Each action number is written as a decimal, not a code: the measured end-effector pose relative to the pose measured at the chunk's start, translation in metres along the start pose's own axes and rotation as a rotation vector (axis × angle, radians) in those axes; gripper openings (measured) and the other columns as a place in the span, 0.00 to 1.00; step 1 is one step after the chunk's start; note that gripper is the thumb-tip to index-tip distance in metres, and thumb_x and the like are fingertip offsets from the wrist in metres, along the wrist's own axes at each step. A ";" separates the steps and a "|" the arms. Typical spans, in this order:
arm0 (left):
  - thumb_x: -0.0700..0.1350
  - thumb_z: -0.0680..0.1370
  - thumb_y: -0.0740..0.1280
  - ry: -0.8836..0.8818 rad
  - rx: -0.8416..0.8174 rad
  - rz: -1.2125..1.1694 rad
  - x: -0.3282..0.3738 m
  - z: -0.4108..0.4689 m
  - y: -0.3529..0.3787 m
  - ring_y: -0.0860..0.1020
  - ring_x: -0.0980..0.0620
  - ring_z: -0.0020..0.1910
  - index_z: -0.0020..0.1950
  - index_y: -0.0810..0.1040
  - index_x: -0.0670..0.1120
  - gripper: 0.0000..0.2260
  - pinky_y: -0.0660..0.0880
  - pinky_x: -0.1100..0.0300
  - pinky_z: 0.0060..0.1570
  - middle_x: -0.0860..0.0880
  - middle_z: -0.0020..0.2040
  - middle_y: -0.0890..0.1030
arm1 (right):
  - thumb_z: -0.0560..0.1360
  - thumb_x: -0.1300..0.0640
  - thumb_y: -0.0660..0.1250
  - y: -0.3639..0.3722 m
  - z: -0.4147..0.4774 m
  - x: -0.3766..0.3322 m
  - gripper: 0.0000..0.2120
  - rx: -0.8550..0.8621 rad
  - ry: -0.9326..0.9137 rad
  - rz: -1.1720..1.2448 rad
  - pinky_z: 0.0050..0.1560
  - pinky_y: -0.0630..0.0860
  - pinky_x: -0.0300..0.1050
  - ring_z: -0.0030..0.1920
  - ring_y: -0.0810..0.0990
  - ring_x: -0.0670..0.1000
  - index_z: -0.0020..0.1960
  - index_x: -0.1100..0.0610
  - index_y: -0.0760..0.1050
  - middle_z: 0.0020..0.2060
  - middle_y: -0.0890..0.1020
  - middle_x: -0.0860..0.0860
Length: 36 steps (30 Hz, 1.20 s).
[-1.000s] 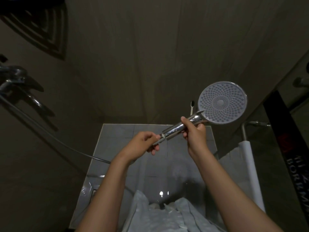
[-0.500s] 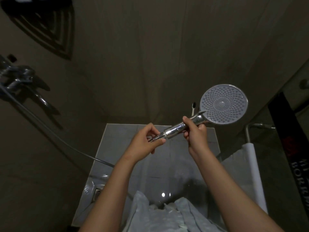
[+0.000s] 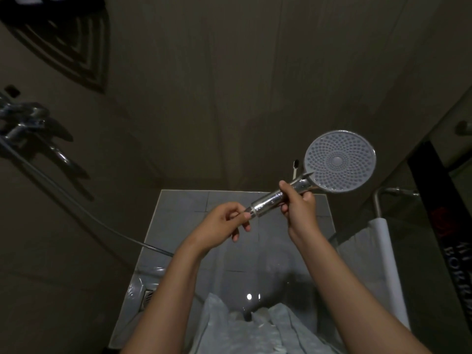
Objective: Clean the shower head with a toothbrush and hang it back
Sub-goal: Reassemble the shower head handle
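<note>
A round shower head (image 3: 339,160) with a grey nozzle face points toward me at the right of centre. Its chrome handle (image 3: 270,201) slants down to the left. My right hand (image 3: 298,205) grips the handle just below the head. My left hand (image 3: 224,223) pinches the hose nut at the handle's lower end. A toothbrush (image 3: 295,167) with a dark bristle tip stands against the wall behind the handle, mostly hidden. The hose (image 3: 76,203) runs from the wall faucet down toward my left forearm.
A chrome faucet (image 3: 28,123) is fixed on the left wall. Below lies a grey tiled floor (image 3: 178,210) with a drain (image 3: 148,296) at the left. A white towel on a rail (image 3: 385,246) hangs at the right. Pale clothing (image 3: 242,330) fills the bottom edge.
My left hand has shifted its fingers on the hose end, with two fingers now spread below it. The shower head has stayed almost still in my right hand.
</note>
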State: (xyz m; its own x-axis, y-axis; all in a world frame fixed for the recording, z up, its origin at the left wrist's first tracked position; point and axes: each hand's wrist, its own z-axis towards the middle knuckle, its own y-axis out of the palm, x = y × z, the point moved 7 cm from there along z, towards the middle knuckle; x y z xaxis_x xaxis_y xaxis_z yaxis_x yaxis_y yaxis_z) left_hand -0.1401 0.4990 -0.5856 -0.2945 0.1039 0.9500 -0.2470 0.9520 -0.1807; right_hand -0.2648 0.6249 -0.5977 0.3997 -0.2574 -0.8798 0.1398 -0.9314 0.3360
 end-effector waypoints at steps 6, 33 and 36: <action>0.37 0.72 0.72 0.089 0.166 0.049 0.006 -0.001 -0.009 0.74 0.53 0.23 0.43 0.75 0.44 0.07 0.74 0.62 0.27 0.48 0.44 0.82 | 0.74 0.60 0.70 -0.002 -0.003 -0.001 0.08 -0.002 -0.002 0.024 0.21 0.65 0.31 0.22 0.68 0.40 0.40 0.56 0.71 0.29 0.73 0.49; 0.41 0.72 0.73 -0.006 0.091 0.102 -0.003 0.007 -0.004 0.76 0.57 0.29 0.42 0.74 0.47 0.08 0.71 0.66 0.29 0.49 0.36 0.79 | 0.74 0.60 0.70 -0.001 -0.003 -0.003 0.08 0.007 0.022 -0.035 0.22 0.66 0.31 0.26 0.68 0.43 0.43 0.55 0.70 0.33 0.74 0.49; 0.49 0.81 0.60 -0.170 -0.144 0.138 -0.014 0.004 0.012 0.77 0.55 0.34 0.51 0.76 0.46 0.08 0.71 0.62 0.38 0.49 0.39 0.81 | 0.73 0.60 0.70 -0.004 -0.003 -0.002 0.08 0.029 0.017 -0.057 0.22 0.66 0.31 0.25 0.71 0.41 0.43 0.54 0.70 0.33 0.75 0.49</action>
State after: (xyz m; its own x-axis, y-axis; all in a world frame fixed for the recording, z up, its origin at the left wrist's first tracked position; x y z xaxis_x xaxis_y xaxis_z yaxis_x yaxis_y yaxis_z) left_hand -0.1432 0.5077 -0.6020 -0.4701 0.1977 0.8602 -0.0633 0.9645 -0.2562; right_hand -0.2635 0.6295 -0.5967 0.4068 -0.1992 -0.8915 0.1367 -0.9517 0.2750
